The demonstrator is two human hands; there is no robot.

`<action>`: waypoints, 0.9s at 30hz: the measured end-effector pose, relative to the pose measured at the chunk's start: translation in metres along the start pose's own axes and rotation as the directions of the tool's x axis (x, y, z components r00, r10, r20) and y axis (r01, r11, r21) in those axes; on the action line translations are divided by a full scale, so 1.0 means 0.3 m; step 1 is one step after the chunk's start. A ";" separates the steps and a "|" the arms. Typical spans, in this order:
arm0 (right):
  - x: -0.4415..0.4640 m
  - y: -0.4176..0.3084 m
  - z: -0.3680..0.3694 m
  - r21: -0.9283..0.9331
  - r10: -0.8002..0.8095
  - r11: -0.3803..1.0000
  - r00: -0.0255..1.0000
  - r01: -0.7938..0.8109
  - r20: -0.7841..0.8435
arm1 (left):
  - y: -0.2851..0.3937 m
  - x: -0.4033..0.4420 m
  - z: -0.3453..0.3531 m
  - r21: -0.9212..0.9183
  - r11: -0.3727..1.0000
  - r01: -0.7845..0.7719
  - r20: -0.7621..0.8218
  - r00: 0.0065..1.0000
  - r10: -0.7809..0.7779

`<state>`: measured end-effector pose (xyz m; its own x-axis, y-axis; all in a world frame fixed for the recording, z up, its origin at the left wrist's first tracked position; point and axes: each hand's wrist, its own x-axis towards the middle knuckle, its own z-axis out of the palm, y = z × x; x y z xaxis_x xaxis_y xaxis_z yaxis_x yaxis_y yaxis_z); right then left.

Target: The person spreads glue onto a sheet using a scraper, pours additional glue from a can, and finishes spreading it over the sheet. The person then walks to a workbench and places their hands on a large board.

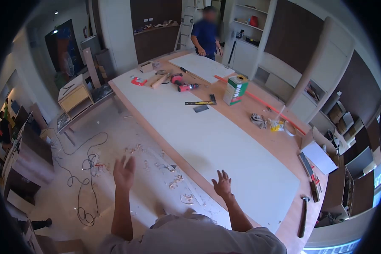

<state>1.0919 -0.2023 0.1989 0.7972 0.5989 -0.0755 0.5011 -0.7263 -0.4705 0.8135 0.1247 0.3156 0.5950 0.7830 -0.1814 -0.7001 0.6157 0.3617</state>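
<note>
My left hand [124,172] is raised over the floor to the left of the workbench, fingers stretched out, holding nothing. Above the near edge of a long white panel [224,144], my right hand [222,184] is also spread and bare; whether it touches the panel I cannot tell. The panel lies flat on the wooden worktop [249,114]. Farther up it are a try square [201,102], a small grey plate [201,109] and a red cordless drill [185,84]. A hammer [304,216] and a handsaw [309,175] rest along the right edge.
A green-and-white can [236,89], a red bar [266,103], a tape roll [290,128] and a red clamp [138,81] are on the worktop. A person in blue [206,36] stands at its far end. A cable [89,169] and wood shavings [175,182] litter the floor.
</note>
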 end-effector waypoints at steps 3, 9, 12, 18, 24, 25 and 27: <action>-0.075 0.200 -0.095 -0.101 0.236 0.967 0.972 -0.235 -0.002 | -0.066 0.047 0.381 -0.033 0.996 0.088 0.352 0.933 -0.071; -0.216 0.441 -0.082 -0.027 0.387 0.921 0.920 -0.389 -0.057 | -0.153 0.078 0.839 0.182 0.981 0.068 0.720 0.671 -0.180; -0.256 0.447 -0.042 -0.049 0.310 0.946 0.938 -0.321 -0.155 | -0.194 0.067 0.926 0.203 0.972 0.118 0.766 0.599 -0.233; -0.212 0.460 -0.026 -0.120 0.264 0.947 0.933 -0.299 -0.243 | -0.230 0.057 0.907 0.214 0.970 0.116 0.694 0.681 -0.234; -0.149 0.382 -0.143 -0.184 0.416 0.886 0.905 -0.425 -0.090 | -0.229 0.123 0.598 0.556 0.831 0.007 0.455 0.834 -0.311; -0.134 0.372 -0.152 -0.201 0.422 0.881 0.903 -0.429 -0.079 | -0.248 0.130 0.499 0.624 0.780 0.038 0.367 0.867 -0.336; -0.119 0.354 -0.154 -0.230 0.445 0.865 0.894 -0.445 -0.057 | -0.286 0.124 0.262 0.734 0.664 0.141 0.200 0.890 -0.410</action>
<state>1.1320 -0.3163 0.1923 0.9545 0.1930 -0.2271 0.1559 -0.9728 -0.1714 0.9267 0.0942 0.3496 0.8953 0.4271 -0.1271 -0.0913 0.4550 0.8858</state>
